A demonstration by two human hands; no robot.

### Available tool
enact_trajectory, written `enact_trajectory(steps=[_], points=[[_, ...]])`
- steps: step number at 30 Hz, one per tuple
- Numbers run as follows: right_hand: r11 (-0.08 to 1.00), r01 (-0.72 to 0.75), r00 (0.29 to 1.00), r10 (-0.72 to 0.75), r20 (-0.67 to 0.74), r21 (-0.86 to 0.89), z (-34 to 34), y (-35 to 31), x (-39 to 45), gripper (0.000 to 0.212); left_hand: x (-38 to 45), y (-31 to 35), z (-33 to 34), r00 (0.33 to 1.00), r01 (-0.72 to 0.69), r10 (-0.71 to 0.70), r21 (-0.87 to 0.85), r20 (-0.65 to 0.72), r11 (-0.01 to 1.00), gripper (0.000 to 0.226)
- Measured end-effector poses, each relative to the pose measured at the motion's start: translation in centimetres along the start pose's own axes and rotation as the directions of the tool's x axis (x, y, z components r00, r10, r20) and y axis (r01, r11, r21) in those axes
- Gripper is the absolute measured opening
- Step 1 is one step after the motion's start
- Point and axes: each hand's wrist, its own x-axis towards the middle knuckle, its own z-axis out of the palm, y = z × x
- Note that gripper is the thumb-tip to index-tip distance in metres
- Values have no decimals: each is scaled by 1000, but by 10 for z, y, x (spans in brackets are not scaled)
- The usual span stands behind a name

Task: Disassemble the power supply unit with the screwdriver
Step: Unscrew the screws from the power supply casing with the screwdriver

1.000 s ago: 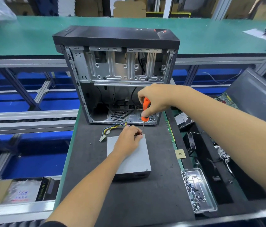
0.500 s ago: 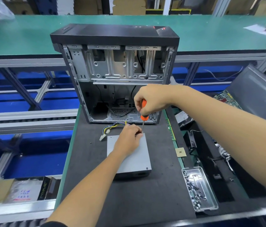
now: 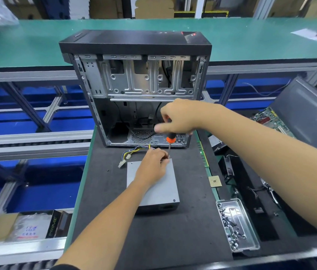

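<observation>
- Since a moment ago, almost nothing has moved — the right hand (image 3: 179,118) still grips the one screwdriver with the orange and black handle (image 3: 170,137), and its fingers look a bit blurry.
- That tool stands nearly straight up, its thin metal tip down at the far right corner of the one flat grey metal power supply box (image 3: 157,190).
- One left hand (image 3: 153,165) rests on top of the box, its fingers curled and pinching at the tip of the tool — if they hold a screw, I cannot tell.
- One bunch of yellow, black and blue wires (image 3: 134,151) comes out of the box's far side.
- The box lies on the one dark grey foam mat (image 3: 163,240), just in front of the one open black computer case (image 3: 136,88).
- One shiny metal tray of many small screws (image 3: 249,227) sits to the right.
</observation>
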Motion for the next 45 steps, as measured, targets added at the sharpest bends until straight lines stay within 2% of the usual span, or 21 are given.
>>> enact_trajectory(steps=[1,2,4,5,6,8,9,11,12,15,17,19,23,24,27,31,35,40,44,45], points=[[999,-33,999,33,2,-24,0,0,1,46,0,0,0,1000,-3,3,6,-1,1000,9],[999,-29,1000,29,3,-33,0,1,2,42,0,1,0,1000,-6,6,9,-2,1000,8],[999,36,999,-36,4,35,1,4,2,14,0,1,0,1000,-10,10,12,-12,1000,7],[994,71,997,-73,24,79,0,5,-1,8,-1,1,0,1000,-13,14,13,-18,1000,7],[989,94,994,-100,52,112,-1,6,-3,17,-1,2,0,1000,-17,17,18,-19,1000,7],[989,102,993,-106,42,106,1,9,-4,21,-1,3,0,1000,-24,24,49,-13,999,8],[994,85,996,-86,15,70,2,10,-4,22,-1,3,0,1000,-27,28,65,-14,998,8],[1000,2,1000,-2,-6,-4,4,13,-2,39,-2,4,1,999,-31,33,81,-23,996,9],[1000,-8,1000,8,-7,-29,5,15,0,40,-3,5,0,999,-33,35,83,-26,996,9],[992,119,992,-117,-54,46,7,17,0,13,-4,6,-1,999,-33,36,95,-30,995,8],[978,167,986,-163,-45,124,5,17,-3,26,-4,8,-1,999,-27,30,115,-23,993,8],[977,177,984,-172,-55,119,7,16,-4,29,-4,10,-2,1000,-20,22,139,-11,990,9],[998,-15,1000,16,-14,64,6,13,-1,50,-4,12,-2,1000,-21,21,183,1,983,13],[997,-37,999,37,3,67,5,12,0,48,-4,12,-3,1000,-19,20,180,-4,983,13],[991,32,999,-28,-37,131,3,13,-2,14,-4,11,-3,1000,-16,19,171,-16,985,14],[979,111,993,-105,-48,172,5,12,-6,30,-3,11,-2,1000,-26,28,178,-13,984,15],[994,11,998,-3,-68,110,6,9,-1,47,-3,10,0,996,-68,82,256,-45,964,18],[985,-32,993,51,-107,170,8,8,-1,39,-3,11,2,992,-97,121,369,-42,924,20],[994,-20,982,40,-187,109,7,11,0,39,0,18,-3,966,-224,257,498,1,838,12],[991,-14,982,39,-185,133,7,12,0,38,1,17,-1,968,-228,250,499,24,836,7]])
